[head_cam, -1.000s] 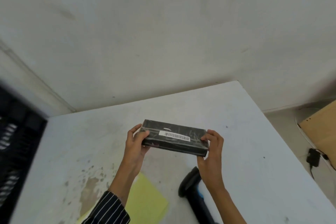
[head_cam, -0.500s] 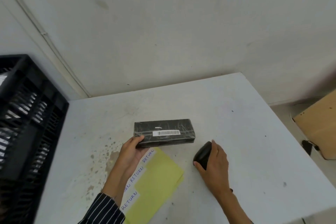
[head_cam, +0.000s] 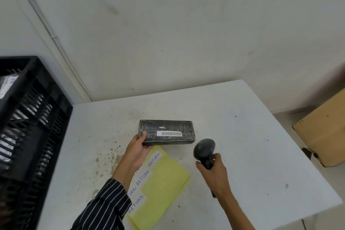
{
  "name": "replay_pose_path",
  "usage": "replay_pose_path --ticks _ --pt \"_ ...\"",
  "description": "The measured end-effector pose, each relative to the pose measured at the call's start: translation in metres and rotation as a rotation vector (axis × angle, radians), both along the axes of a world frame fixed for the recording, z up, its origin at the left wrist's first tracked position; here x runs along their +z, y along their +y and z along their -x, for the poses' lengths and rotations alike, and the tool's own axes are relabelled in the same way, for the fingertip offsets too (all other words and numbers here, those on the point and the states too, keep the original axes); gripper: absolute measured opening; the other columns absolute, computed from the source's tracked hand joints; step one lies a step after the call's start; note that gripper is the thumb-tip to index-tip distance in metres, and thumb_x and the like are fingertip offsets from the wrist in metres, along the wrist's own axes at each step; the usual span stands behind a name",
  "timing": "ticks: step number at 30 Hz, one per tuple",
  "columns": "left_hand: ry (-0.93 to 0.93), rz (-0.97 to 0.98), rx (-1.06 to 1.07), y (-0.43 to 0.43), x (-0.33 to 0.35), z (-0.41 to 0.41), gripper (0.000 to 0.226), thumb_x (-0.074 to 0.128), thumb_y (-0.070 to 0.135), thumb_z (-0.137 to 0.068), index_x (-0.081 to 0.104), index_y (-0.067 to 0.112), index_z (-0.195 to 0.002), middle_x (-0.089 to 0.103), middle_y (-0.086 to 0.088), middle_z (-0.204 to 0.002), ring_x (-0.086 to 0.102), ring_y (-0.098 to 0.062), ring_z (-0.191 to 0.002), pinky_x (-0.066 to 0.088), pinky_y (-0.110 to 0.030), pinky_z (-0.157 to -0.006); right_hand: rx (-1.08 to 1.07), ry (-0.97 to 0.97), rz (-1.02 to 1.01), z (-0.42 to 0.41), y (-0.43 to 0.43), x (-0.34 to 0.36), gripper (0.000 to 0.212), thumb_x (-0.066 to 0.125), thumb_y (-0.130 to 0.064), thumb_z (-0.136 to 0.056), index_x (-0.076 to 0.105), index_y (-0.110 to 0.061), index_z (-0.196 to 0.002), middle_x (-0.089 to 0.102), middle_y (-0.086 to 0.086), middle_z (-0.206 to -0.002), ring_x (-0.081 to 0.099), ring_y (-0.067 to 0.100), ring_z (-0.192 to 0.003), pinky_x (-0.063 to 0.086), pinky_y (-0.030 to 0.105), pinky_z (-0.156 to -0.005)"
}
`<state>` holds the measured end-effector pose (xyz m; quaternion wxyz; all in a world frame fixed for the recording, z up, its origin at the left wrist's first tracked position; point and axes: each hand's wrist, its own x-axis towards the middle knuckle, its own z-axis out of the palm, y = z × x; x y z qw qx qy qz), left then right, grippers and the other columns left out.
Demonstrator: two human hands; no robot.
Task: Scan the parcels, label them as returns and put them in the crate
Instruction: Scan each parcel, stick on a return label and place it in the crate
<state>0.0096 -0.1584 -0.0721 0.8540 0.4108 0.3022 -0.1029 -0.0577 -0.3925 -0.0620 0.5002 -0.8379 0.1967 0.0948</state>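
From the head camera I see the black parcel (head_cam: 168,129) near the middle of the white table (head_cam: 242,145), with its long side across my view and the white barcode sticker (head_cam: 171,133) facing up. My left hand (head_cam: 137,150) grips the parcel at its near-left corner: the thumb lies on the top face and the other fingers are curled under the edge, so I see them only partly. I cannot tell if the parcel rests fully on the table or is a little lifted. My right hand (head_cam: 212,170) holds the black scanner (head_cam: 204,148), fingers wrapped closed around the handle, and the rounded head of the scanner is just beside the right end of the parcel, not touching it. Under my left forearm lies a yellow sheet (head_cam: 164,188) that carries white stickers with the handwritten word RETURN (head_cam: 142,179); its far corner reaches the near edge of the parcel. The black slatted crate (head_cam: 29,117) stands at the left edge of the table, with wrapped items visible through its slats. A brown cardboard box (head_cam: 324,132) sits on the floor at the right, well apart from the table's things.
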Motion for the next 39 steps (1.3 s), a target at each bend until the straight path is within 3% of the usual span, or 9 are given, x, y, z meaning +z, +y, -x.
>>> replay_pose_path --ticks 4,8,11,14,19,32,39 --pt "0.009 -0.042 0.013 -0.002 0.000 -0.006 0.034 0.042 0.016 -0.100 0.044 0.000 -0.130 0.054 -0.023 -0.128 0.052 -0.034 -0.120 0.040 -0.052 -0.105 0.064 -0.098 -0.252 -0.003 0.023 0.037 0.016 0.065 -0.018 -0.087 0.052 -0.011 -0.092 0.062 0.020 -0.080 0.053 0.017 -0.052 0.046 0.026 -0.051" --pt "-0.032 -0.014 0.042 -0.006 0.008 -0.011 0.026 0.040 0.011 -0.101 0.044 0.001 -0.124 0.055 -0.022 -0.125 0.057 -0.031 -0.111 0.045 -0.045 -0.099 0.044 -0.132 -0.367 0.000 0.045 0.058 0.016 0.063 -0.017 -0.089 0.056 -0.004 -0.092 0.061 0.013 -0.071 0.050 0.018 -0.047 0.045 0.025 -0.047" --pt "-0.082 -0.016 0.045 -0.008 0.016 -0.014 0.019 0.036 0.008 -0.101 0.044 0.002 -0.117 0.054 -0.020 -0.119 0.059 -0.023 -0.095 0.044 -0.038 -0.090 0.037 -0.115 -0.357 0.007 0.055 0.060 0.024 0.065 -0.022 -0.087 0.055 0.000 -0.087 0.054 0.010 -0.057 0.048 0.017 -0.045 0.042 0.025 -0.047" --pt "-0.096 -0.034 0.026 -0.006 0.017 -0.017 0.015 0.035 0.008 -0.102 0.049 0.006 -0.105 0.053 -0.019 -0.118 0.059 -0.022 -0.094 0.043 -0.036 -0.091 0.042 -0.116 -0.333 0.013 0.062 0.062 0.024 0.065 -0.024 -0.086 0.055 -0.003 -0.084 0.053 0.009 -0.055 0.049 0.015 -0.044 0.042 0.023 -0.047" --pt "-0.079 -0.037 0.028 -0.003 0.011 -0.020 0.020 0.035 0.008 -0.102 0.045 0.006 -0.119 0.051 -0.020 -0.124 0.053 -0.029 -0.108 0.044 -0.038 -0.093 0.044 -0.116 -0.331 0.016 0.064 0.064 0.021 0.062 -0.024 -0.089 0.055 -0.005 -0.084 0.053 0.011 -0.059 0.048 0.013 -0.043 0.040 0.018 -0.045" --pt "-0.020 0.008 0.056 -0.009 0.008 -0.020 0.031 0.036 0.008 -0.102 0.042 0.005 -0.132 0.049 -0.022 -0.131 0.049 -0.034 -0.121 0.046 -0.040 -0.091 0.044 -0.097 -0.344 0.014 0.060 0.061 0.022 0.060 -0.026 -0.090 0.055 -0.005 -0.087 0.053 0.006 -0.054 0.048 0.011 -0.043 0.042 0.018 -0.046" --pt "-0.022 -0.009 0.062 -0.010 0.001 -0.024 0.029 0.036 0.009 -0.102 0.043 0.005 -0.130 0.052 -0.019 -0.124 0.054 -0.031 -0.109 0.045 -0.042 -0.095 0.056 -0.082 -0.335 0.013 0.059 0.057 0.021 0.059 -0.027 -0.091 0.054 -0.006 -0.088 0.054 0.006 -0.056 0.049 0.010 -0.042 0.042 0.018 -0.046"
